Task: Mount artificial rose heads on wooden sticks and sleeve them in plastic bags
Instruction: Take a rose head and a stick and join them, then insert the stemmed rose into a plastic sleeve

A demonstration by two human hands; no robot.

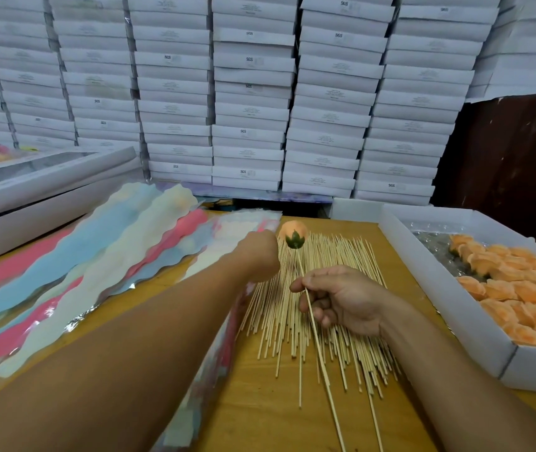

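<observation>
My right hand [341,298] pinches a long wooden stick [317,340] that carries an orange rose head [293,234] with a green base at its far end. The stick slants from the rose down toward me. My left hand [258,256] reaches forward to the stack of plastic bags [250,223] just left of the rose; its fingers are hidden behind the hand, so its hold is unclear. A loose pile of wooden sticks [325,321] lies on the wooden table [260,402] under both hands.
A white tray [455,321] of several orange rose heads [521,298] stands at the right. Fanned pink, blue and pale plastic sleeves [97,256] cover the left of the table. A white windowed box [32,197] sits far left. Stacked white boxes [250,93] form a wall behind.
</observation>
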